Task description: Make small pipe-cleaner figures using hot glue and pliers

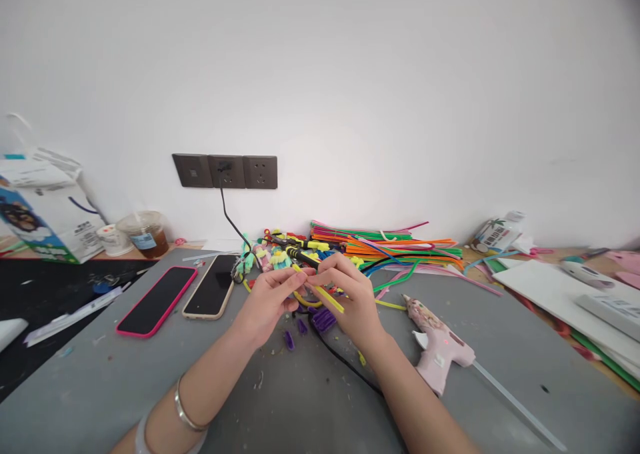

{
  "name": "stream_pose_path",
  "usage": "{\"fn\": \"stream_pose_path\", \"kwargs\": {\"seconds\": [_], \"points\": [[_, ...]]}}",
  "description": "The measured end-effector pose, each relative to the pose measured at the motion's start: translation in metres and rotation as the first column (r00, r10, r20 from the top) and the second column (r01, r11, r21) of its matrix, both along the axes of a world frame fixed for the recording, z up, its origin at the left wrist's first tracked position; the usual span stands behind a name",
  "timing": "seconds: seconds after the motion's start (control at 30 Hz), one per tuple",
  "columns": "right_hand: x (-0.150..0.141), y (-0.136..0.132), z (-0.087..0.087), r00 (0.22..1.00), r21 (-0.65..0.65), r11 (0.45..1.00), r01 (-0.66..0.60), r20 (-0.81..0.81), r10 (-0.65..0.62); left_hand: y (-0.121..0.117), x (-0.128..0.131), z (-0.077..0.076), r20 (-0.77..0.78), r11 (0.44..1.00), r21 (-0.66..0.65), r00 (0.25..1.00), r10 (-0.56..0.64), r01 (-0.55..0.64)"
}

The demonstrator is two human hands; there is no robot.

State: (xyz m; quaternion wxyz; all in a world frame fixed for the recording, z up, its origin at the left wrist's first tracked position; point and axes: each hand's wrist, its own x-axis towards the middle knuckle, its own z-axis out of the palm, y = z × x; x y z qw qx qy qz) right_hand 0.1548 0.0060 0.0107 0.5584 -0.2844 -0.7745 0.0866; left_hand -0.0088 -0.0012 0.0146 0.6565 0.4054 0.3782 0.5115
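My left hand (273,301) and my right hand (349,293) meet over the middle of the grey mat (295,401), fingertips pinched close together. Between them is a yellow pipe cleaner (327,299), its straight end slanting down across my right fingers. The left fingertips close on its other end, where the detail is too small to make out. Just below the hands lie purple pipe cleaner pieces (323,320). Behind them sit pliers with black and yellow handles (303,255) and small colourful pipe cleaner figures (273,257).
A pink glue gun (440,347) lies right, its glue stick pointing toward me. Two phones, one pink-cased (157,302) and one beige-cased (210,287), lie left. Bundled pipe cleaners (395,247) line the wall. A drink cup (145,234) stands back left; a black cord (345,359) crosses the mat.
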Motion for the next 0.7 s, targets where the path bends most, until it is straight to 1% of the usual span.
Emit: {"fn": "stream_pose_path", "kwargs": {"seconds": [0.1, 0.27, 0.33, 0.47, 0.53, 0.57, 0.63, 0.7], "points": [[0.000, 0.001, 0.000, 0.999, -0.026, 0.999, -0.031, 0.005, 0.032, 0.001, 0.000, 0.001, -0.018, 0.999, 0.025, 0.999, 0.033, -0.033], [0.003, 0.005, 0.001, 0.987, -0.116, 0.980, -0.163, -0.034, 0.160, 0.003, 0.001, 0.000, 0.020, 0.994, -0.010, 0.994, 0.108, -0.108], [0.005, 0.006, 0.001, 0.979, -0.144, 0.968, -0.205, -0.050, 0.200, 0.003, 0.002, -0.001, 0.025, 0.992, -0.003, 0.992, 0.125, -0.125], [0.005, 0.008, 0.000, 0.970, -0.192, 0.952, -0.238, -0.087, 0.225, 0.004, 0.003, -0.004, 0.026, 0.989, 0.022, 0.989, 0.147, -0.147], [0.006, 0.009, 0.001, 0.962, -0.246, 0.932, -0.266, -0.134, 0.239, 0.005, 0.002, -0.005, 0.002, 0.994, 0.023, 0.994, 0.111, -0.111], [0.007, 0.009, 0.002, 0.954, -0.274, 0.917, -0.289, -0.166, 0.251, 0.005, 0.001, -0.005, -0.019, 0.997, 0.023, 0.997, 0.069, -0.069], [0.009, 0.011, 0.004, 0.928, -0.317, 0.879, -0.355, -0.232, 0.291, 0.005, -0.002, -0.004, -0.067, 0.998, 0.028, 0.997, -0.045, 0.047], [0.012, 0.011, 0.007, 0.892, -0.366, 0.820, -0.440, -0.285, 0.351, 0.005, -0.005, -0.003, -0.111, 0.986, 0.050, 0.982, -0.154, 0.160]]}}
